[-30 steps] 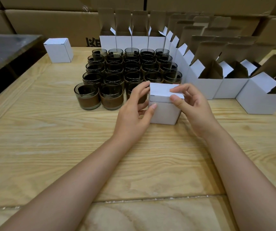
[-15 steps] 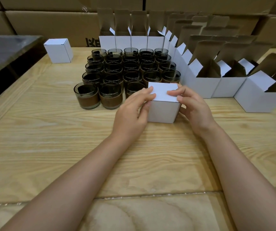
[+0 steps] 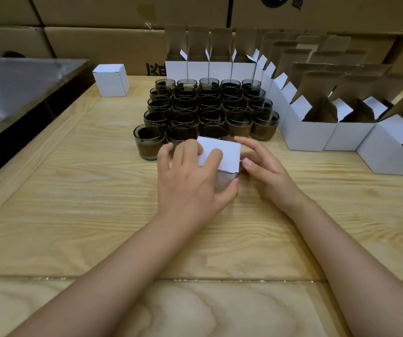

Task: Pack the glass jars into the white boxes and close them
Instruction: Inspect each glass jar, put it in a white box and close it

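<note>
A closed white box (image 3: 227,155) stands on the wooden table in front of a block of several dark glass jars (image 3: 210,110) with brown bands. My left hand (image 3: 193,183) grips the box, fingers over its top and thumb on its near side. My right hand (image 3: 266,171) is beside the box's right side with relaxed fingers, the fingertips close to it. Rows of open white boxes (image 3: 307,132) with raised brown flaps stand behind and to the right of the jars.
Another closed white box (image 3: 111,80) sits at the table's far left corner. A dark steel surface (image 3: 13,88) borders the table on the left. Brown cardboard cartons (image 3: 103,42) are stacked along the back.
My left hand has shifted over the top of the box and taken hold of it, moving it slightly left. My right hand has come off the lid and eased away to the right.
</note>
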`<state>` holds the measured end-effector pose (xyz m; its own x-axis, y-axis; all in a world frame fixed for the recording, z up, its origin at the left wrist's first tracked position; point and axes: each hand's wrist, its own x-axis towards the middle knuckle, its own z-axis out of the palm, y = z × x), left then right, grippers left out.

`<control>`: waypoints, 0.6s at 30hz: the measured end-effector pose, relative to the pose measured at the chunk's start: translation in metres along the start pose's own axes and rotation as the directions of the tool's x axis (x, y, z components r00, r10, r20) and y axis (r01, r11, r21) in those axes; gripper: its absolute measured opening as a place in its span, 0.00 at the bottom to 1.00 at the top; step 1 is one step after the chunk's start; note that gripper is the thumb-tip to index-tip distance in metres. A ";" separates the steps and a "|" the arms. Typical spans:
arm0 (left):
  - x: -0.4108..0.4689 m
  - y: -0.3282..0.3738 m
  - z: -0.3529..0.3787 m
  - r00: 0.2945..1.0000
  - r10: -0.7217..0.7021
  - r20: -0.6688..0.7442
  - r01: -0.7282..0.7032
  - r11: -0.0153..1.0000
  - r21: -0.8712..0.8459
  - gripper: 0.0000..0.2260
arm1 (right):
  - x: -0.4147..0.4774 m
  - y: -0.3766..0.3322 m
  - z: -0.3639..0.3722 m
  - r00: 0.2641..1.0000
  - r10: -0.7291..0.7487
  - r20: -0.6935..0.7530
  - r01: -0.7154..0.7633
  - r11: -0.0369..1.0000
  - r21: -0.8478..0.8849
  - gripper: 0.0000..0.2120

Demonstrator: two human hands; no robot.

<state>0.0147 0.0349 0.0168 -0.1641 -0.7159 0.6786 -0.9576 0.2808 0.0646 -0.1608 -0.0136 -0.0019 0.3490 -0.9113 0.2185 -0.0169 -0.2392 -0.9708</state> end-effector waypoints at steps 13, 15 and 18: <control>-0.025 -0.133 -0.045 0.927 -0.373 0.026 0.366 0.920 0.143 0.26 | -0.001 0.002 -0.001 0.997 0.040 -0.070 -0.053 0.982 -0.181 0.22; -0.014 -0.157 -0.037 0.901 -0.433 0.028 0.426 0.895 0.134 0.25 | -0.001 0.003 -0.001 0.996 0.042 -0.074 -0.057 0.977 -0.205 0.21; 0.012 -0.198 -0.013 0.876 -0.483 0.002 0.480 0.872 0.094 0.20 | 0.000 0.004 -0.001 0.996 0.046 -0.079 -0.063 0.971 -0.232 0.21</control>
<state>0.2053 -0.0211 0.0219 0.3181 -0.7635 0.5620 -0.9361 -0.1590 0.3137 -0.1615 -0.0150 -0.0055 0.2730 -0.9448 0.1809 -0.2556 -0.2525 -0.9332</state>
